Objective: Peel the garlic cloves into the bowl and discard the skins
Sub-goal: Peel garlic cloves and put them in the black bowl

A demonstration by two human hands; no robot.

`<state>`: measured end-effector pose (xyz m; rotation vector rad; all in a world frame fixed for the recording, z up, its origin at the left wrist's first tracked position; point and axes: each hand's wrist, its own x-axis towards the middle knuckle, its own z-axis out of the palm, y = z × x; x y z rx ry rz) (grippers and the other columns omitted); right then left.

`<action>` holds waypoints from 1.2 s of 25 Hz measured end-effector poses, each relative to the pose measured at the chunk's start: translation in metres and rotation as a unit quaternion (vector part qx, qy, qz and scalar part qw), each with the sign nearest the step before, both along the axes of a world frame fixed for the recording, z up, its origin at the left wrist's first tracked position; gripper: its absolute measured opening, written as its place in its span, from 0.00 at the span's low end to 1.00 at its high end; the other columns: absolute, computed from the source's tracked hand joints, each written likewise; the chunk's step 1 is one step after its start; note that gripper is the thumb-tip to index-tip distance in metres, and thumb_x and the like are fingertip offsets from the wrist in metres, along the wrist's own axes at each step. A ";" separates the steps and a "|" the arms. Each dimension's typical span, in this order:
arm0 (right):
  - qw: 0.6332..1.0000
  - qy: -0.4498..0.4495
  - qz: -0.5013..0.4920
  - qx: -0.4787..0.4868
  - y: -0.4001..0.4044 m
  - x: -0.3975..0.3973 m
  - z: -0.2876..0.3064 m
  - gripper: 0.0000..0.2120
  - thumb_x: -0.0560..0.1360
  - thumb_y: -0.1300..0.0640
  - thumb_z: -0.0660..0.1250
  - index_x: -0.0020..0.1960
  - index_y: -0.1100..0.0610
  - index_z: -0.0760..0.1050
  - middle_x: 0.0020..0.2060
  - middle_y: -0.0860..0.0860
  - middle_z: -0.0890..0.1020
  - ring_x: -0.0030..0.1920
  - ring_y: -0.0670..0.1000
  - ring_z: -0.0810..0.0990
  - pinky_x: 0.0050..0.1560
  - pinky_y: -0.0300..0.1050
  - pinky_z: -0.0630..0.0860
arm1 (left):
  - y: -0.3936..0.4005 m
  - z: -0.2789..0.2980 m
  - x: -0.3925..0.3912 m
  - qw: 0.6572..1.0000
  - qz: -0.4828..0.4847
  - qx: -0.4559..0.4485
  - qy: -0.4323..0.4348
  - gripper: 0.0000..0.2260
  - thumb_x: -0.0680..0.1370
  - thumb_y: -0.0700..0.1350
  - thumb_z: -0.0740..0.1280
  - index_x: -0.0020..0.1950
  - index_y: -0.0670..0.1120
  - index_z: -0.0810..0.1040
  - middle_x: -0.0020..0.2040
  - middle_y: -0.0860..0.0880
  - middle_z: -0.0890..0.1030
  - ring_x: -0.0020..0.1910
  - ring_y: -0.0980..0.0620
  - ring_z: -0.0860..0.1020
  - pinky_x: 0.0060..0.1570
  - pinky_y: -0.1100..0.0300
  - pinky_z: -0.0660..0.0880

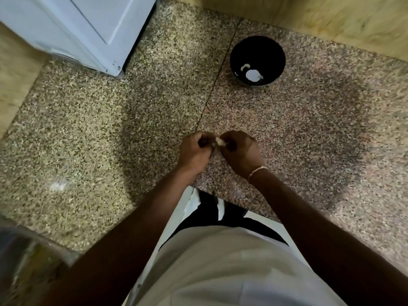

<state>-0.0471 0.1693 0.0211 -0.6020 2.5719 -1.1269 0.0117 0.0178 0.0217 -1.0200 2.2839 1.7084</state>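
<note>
Both arms fwd; L hand (194,149) & R hand (239,151) fingers curled, fingertips meeting, pinching.

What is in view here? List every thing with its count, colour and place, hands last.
round black bowl: one, black, on the counter, far right of centre
pale pieces in the bowl: a few, white, at its bottom
speckled stone counter: one, beige and pink
white appliance: one, far left corner
small pale garlic clove: one, whitish, between both hands
thin bracelet: one, pale, right wrist
left hand: fingers pinching the clove
right hand: fingers pinching the clove
</note>
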 end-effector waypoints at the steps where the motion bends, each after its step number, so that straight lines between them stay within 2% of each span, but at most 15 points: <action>1: 1.000 -0.007 -0.020 -0.020 0.007 -0.001 0.008 0.09 0.75 0.57 0.75 0.55 0.58 0.83 0.47 0.54 0.86 0.44 0.53 0.85 0.47 0.49 0.81 | 0.004 0.007 -0.003 1.000 0.005 0.016 0.021 0.11 0.77 0.36 0.75 0.48 0.53 0.85 0.43 0.55 0.87 0.43 0.58 0.86 0.43 0.59 0.84; 4: 0.995 -0.010 -0.070 -0.075 0.027 -0.005 0.034 0.10 0.75 0.57 0.76 0.55 0.56 0.81 0.45 0.48 0.87 0.43 0.44 0.85 0.44 0.44 0.82 | 0.020 0.032 -0.016 0.995 -0.002 0.060 0.084 0.08 0.77 0.39 0.76 0.50 0.52 0.85 0.46 0.52 0.88 0.46 0.53 0.86 0.47 0.55 0.85; 7: 0.986 0.016 -0.115 -0.123 0.045 -0.007 0.064 0.11 0.74 0.60 0.76 0.55 0.56 0.81 0.44 0.46 0.86 0.44 0.40 0.85 0.45 0.41 0.83 | 0.039 0.061 -0.024 0.989 -0.022 0.081 0.123 0.05 0.77 0.42 0.77 0.47 0.53 0.86 0.44 0.50 0.88 0.43 0.52 0.86 0.47 0.54 0.85; 10: 0.974 0.058 -0.139 -0.171 0.065 -0.011 0.098 0.10 0.75 0.60 0.76 0.54 0.54 0.81 0.45 0.42 0.85 0.45 0.37 0.85 0.45 0.37 0.82 | 0.060 0.095 -0.033 0.980 -0.032 0.084 0.175 0.03 0.77 0.43 0.75 0.46 0.52 0.86 0.42 0.47 0.87 0.43 0.48 0.86 0.49 0.46 0.86; 13: 0.963 0.107 -0.145 -0.202 0.082 -0.017 0.134 0.09 0.76 0.57 0.76 0.55 0.54 0.82 0.47 0.43 0.86 0.47 0.38 0.85 0.46 0.37 0.82 | 0.078 0.134 -0.045 0.967 -0.035 0.094 0.236 0.01 0.75 0.44 0.76 0.46 0.50 0.87 0.42 0.44 0.87 0.43 0.45 0.86 0.50 0.42 0.85; 15: 0.953 0.135 -0.156 -0.221 0.090 -0.019 0.157 0.10 0.76 0.58 0.77 0.56 0.55 0.83 0.47 0.44 0.87 0.47 0.38 0.85 0.47 0.37 0.82 | 0.086 0.160 -0.051 0.958 -0.046 0.076 0.271 0.01 0.73 0.47 0.77 0.44 0.51 0.87 0.42 0.45 0.88 0.43 0.46 0.87 0.49 0.44 0.85; 20: 0.922 0.224 -0.189 -0.254 0.099 -0.020 0.213 0.12 0.74 0.58 0.79 0.56 0.59 0.84 0.47 0.47 0.88 0.47 0.39 0.86 0.47 0.35 0.82 | 0.094 0.220 -0.061 0.927 -0.106 0.014 0.358 0.06 0.74 0.54 0.76 0.44 0.53 0.87 0.39 0.49 0.88 0.41 0.46 0.88 0.44 0.39 0.85; 22: 0.910 0.251 -0.192 -0.270 0.094 -0.015 0.229 0.11 0.74 0.60 0.79 0.56 0.60 0.84 0.47 0.49 0.88 0.47 0.41 0.87 0.48 0.38 0.83 | 0.089 0.241 -0.062 0.921 -0.114 -0.010 0.372 0.06 0.72 0.54 0.76 0.41 0.53 0.87 0.37 0.51 0.87 0.39 0.48 0.87 0.42 0.41 0.85; 25: 0.896 0.269 -0.175 -0.307 0.085 -0.003 0.246 0.10 0.75 0.63 0.78 0.55 0.61 0.83 0.47 0.48 0.87 0.47 0.43 0.87 0.47 0.39 0.83 | 0.078 0.265 -0.059 0.912 -0.141 0.003 0.385 0.09 0.71 0.54 0.77 0.42 0.49 0.87 0.37 0.49 0.87 0.39 0.47 0.87 0.44 0.42 0.85; 30: 0.880 0.263 -0.199 -0.343 0.076 0.014 0.263 0.11 0.74 0.65 0.77 0.55 0.58 0.82 0.46 0.48 0.88 0.45 0.47 0.87 0.45 0.41 0.83 | 0.068 0.287 -0.050 0.893 -0.178 0.040 0.411 0.04 0.73 0.45 0.77 0.42 0.45 0.87 0.37 0.45 0.87 0.40 0.40 0.87 0.46 0.39 0.85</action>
